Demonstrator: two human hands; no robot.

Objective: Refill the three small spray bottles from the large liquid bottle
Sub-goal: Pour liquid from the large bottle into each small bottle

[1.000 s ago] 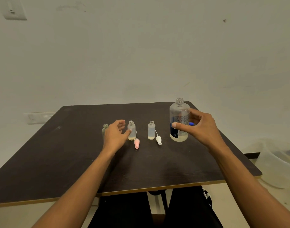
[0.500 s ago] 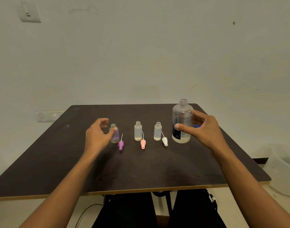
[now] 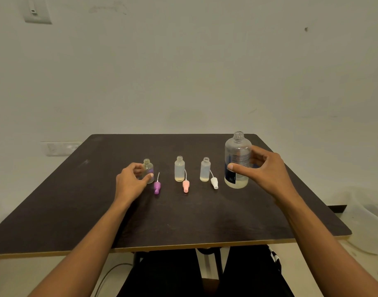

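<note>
Three small uncapped bottles stand in a row on the dark table (image 3: 76, 200). My left hand (image 3: 130, 182) has thumb and fingers closed around the leftmost small bottle (image 3: 148, 166), which stands on the table. The middle small bottle (image 3: 179, 169) and the right small bottle (image 3: 205, 170) each hold a little yellowish liquid. In front of them lie a purple spray cap (image 3: 157, 187), a pink spray cap (image 3: 186, 186) and a white spray cap (image 3: 214, 182). My right hand (image 3: 267, 170) grips the large clear bottle (image 3: 237, 146), which is open, upright and nearly empty.
A translucent plastic tub (image 3: 368, 228) sits on the floor beyond the table's right edge. A socket strip (image 3: 59, 147) is on the wall at the left. My legs and a cable (image 3: 111, 273) are below the table's front edge.
My left hand has left the middle small bottle, moved left and closed on the leftmost one. My right hand has stayed at the large bottle.
</note>
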